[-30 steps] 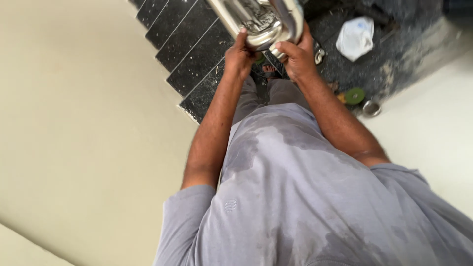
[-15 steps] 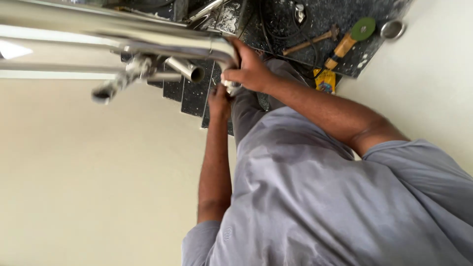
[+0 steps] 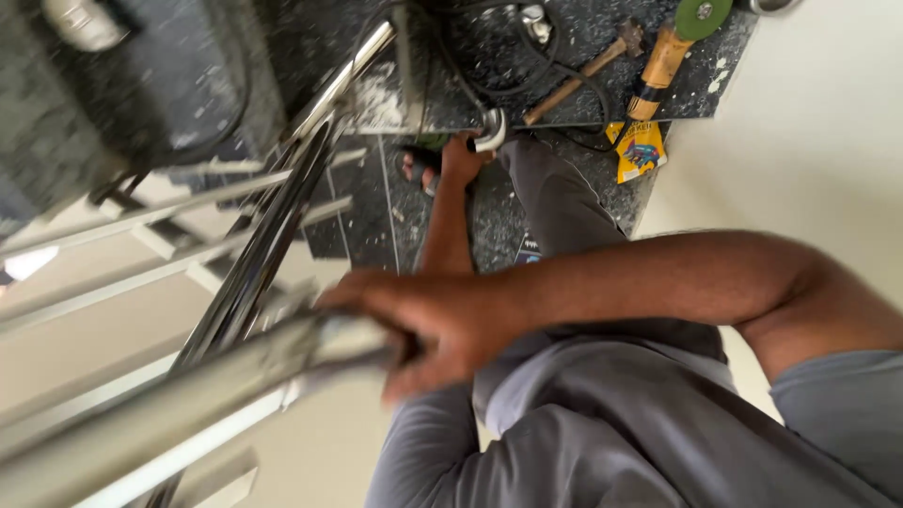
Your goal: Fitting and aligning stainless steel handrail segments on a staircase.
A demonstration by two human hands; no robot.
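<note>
Nearest the camera, the right hand (image 3: 428, 329) is clenched around the end of a steel handrail tube (image 3: 188, 400) whose long axis runs lower-left, while farther below the left hand (image 3: 463, 160) grips a small curved steel fitting (image 3: 491, 130) above the dark granite floor (image 3: 564, 38).

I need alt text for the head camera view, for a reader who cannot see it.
Right hand grips the end of a blurred steel handrail. Left hand reaches down to a curved metal fitting. A hammer lies on the dark granite floor.
</note>
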